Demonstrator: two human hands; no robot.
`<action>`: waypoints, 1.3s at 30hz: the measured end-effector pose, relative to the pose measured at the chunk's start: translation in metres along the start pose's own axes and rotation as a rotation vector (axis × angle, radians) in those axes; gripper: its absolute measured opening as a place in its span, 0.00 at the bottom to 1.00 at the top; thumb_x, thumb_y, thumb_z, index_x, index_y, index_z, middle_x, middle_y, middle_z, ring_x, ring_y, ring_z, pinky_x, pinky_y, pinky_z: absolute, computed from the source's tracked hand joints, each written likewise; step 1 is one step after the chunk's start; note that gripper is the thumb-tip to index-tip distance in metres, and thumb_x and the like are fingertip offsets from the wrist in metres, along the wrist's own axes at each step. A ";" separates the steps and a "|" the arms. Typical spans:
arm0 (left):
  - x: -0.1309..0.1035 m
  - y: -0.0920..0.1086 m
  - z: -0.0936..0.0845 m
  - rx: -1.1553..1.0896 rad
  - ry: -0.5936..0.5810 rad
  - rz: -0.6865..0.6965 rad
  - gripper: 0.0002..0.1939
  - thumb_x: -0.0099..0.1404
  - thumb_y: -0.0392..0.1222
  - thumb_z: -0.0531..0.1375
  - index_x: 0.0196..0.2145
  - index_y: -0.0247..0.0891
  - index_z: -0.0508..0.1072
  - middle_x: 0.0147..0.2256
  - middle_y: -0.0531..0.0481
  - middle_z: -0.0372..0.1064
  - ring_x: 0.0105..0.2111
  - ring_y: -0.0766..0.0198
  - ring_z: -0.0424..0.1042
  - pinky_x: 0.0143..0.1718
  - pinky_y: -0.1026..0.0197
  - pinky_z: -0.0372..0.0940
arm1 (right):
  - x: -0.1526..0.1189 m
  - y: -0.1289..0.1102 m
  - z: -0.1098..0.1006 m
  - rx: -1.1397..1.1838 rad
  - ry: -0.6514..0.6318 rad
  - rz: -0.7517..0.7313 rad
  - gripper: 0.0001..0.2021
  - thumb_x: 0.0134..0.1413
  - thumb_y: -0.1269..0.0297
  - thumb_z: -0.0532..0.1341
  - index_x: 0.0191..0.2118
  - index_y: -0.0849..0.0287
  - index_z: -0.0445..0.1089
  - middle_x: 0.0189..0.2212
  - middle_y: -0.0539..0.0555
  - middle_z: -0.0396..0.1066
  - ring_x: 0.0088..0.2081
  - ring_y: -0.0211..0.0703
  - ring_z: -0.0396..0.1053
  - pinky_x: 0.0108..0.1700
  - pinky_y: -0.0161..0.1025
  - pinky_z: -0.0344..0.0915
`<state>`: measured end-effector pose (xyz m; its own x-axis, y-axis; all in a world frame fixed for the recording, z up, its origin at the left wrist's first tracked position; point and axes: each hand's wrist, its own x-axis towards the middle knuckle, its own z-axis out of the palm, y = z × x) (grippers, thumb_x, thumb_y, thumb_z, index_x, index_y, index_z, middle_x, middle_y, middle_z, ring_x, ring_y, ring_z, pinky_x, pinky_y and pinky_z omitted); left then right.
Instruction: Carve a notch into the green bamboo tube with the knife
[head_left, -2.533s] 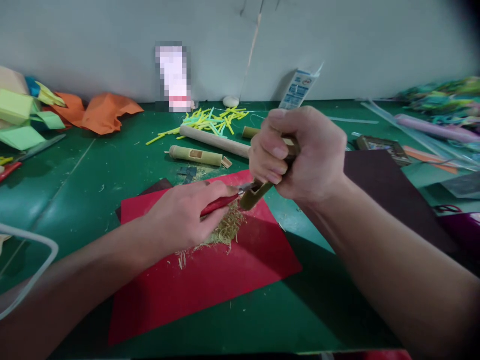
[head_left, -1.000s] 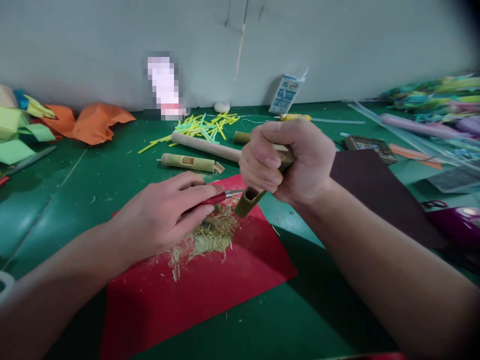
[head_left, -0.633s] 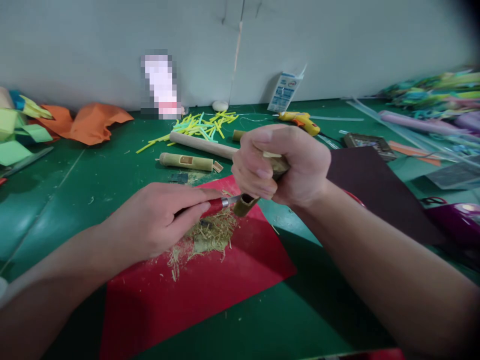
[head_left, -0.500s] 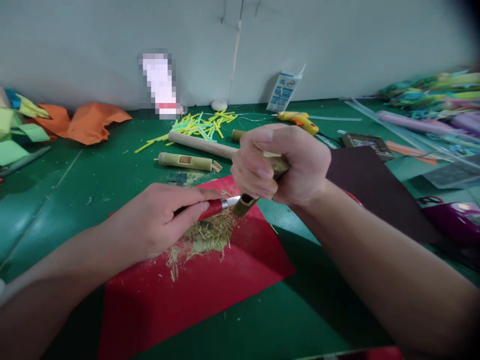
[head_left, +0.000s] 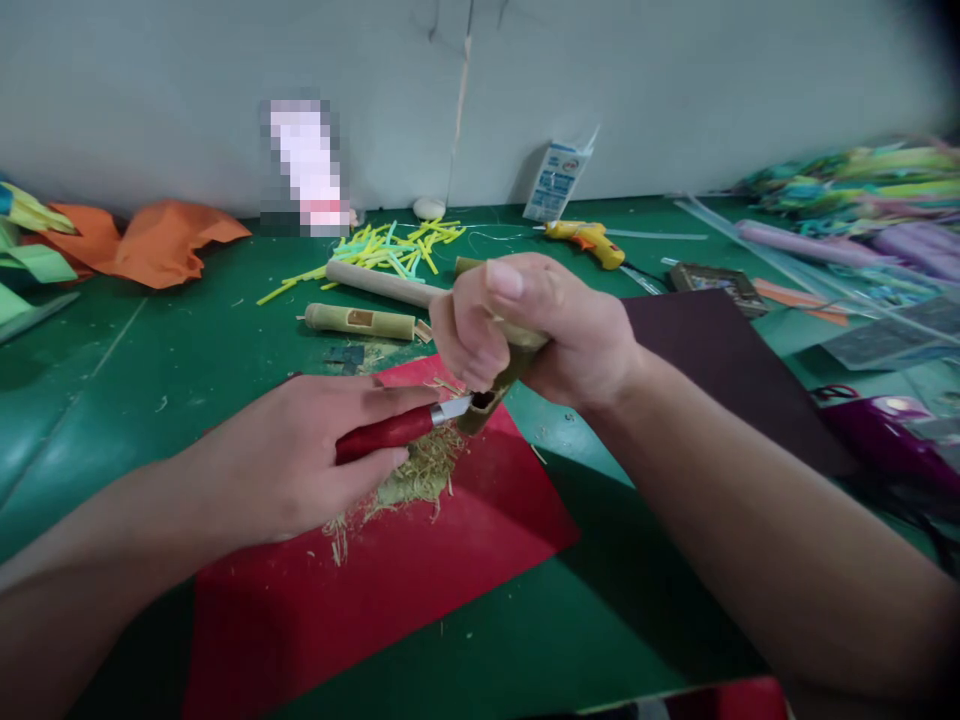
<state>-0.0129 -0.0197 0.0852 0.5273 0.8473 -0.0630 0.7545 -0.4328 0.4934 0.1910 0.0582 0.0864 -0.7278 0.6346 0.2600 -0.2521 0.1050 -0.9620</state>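
Note:
My left hand [head_left: 300, 455] is closed on the red handle of a carving knife [head_left: 386, 432], its short metal blade pointing right. The blade's tip meets the open end of a bamboo tube [head_left: 484, 412]; how far it reaches inside is hidden. My right hand [head_left: 536, 330] is wrapped round that tube, which tilts with its open end down and to the left. Below both hands, a heap of bamboo shavings [head_left: 420, 470] lies on a red sheet [head_left: 465, 560]. Beyond, a second bamboo piece [head_left: 360, 320] with a rectangular notch rests on the green table [head_left: 247, 350].
A wooden rod [head_left: 382, 282] lies before yellow and green straw pieces [head_left: 390, 245]. Behind my right hand are a yellow glue gun [head_left: 589, 242] and a carton [head_left: 559, 180] against the wall. A dark board [head_left: 735, 370] and a purple object [head_left: 892, 435] lie right; orange paper [head_left: 154, 245] lies left.
The view has shifted slightly. My left thumb has opened away from the knife handle, showing more of it, and my right hand with the tube has turned slightly.

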 end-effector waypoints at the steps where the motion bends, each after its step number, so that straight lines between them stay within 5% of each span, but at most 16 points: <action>1: -0.001 0.001 0.000 0.012 -0.006 0.003 0.25 0.68 0.39 0.56 0.61 0.56 0.62 0.57 0.55 0.68 0.53 0.57 0.71 0.54 0.56 0.65 | 0.000 0.000 0.000 0.017 0.006 0.009 0.21 0.59 0.53 0.56 0.18 0.56 0.64 0.15 0.48 0.59 0.19 0.36 0.59 0.24 0.35 0.61; 8: -0.007 0.000 0.012 0.146 0.093 0.104 0.22 0.69 0.44 0.52 0.59 0.57 0.65 0.52 0.51 0.71 0.44 0.57 0.75 0.41 0.57 0.71 | 0.002 -0.001 -0.001 0.161 -0.056 0.063 0.25 0.62 0.55 0.51 0.15 0.57 0.62 0.10 0.48 0.55 0.14 0.35 0.55 0.19 0.35 0.55; 16: -0.008 0.013 0.022 0.123 0.107 0.030 0.22 0.69 0.45 0.52 0.60 0.54 0.65 0.50 0.49 0.73 0.42 0.57 0.76 0.38 0.59 0.72 | 0.005 -0.002 0.003 0.110 -0.072 0.093 0.26 0.60 0.51 0.49 0.14 0.56 0.59 0.08 0.47 0.50 0.11 0.33 0.50 0.14 0.33 0.50; 20: -0.004 0.019 0.022 0.042 0.041 -0.041 0.22 0.69 0.45 0.53 0.60 0.56 0.65 0.49 0.51 0.73 0.45 0.58 0.75 0.46 0.57 0.71 | 0.005 -0.001 0.005 0.101 -0.071 0.070 0.27 0.62 0.54 0.47 0.13 0.57 0.59 0.08 0.47 0.49 0.10 0.32 0.49 0.14 0.32 0.49; 28: -0.001 0.021 0.031 -0.068 0.077 -0.067 0.23 0.68 0.44 0.53 0.61 0.51 0.64 0.55 0.52 0.70 0.53 0.57 0.70 0.53 0.54 0.68 | 0.003 0.000 0.009 0.057 0.068 0.074 0.26 0.60 0.50 0.50 0.14 0.56 0.59 0.08 0.47 0.50 0.10 0.33 0.48 0.13 0.34 0.49; 39: -0.001 0.023 0.042 -0.149 0.109 -0.146 0.22 0.69 0.47 0.53 0.60 0.52 0.65 0.51 0.50 0.73 0.50 0.54 0.72 0.53 0.49 0.68 | 0.003 0.003 0.019 0.055 0.287 0.017 0.26 0.56 0.48 0.54 0.12 0.55 0.60 0.07 0.48 0.50 0.10 0.34 0.48 0.14 0.36 0.46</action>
<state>0.0204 -0.0439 0.0605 0.3653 0.9294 -0.0528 0.7491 -0.2598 0.6093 0.1763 0.0456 0.0857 -0.5240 0.8274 0.2018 -0.2808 0.0559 -0.9581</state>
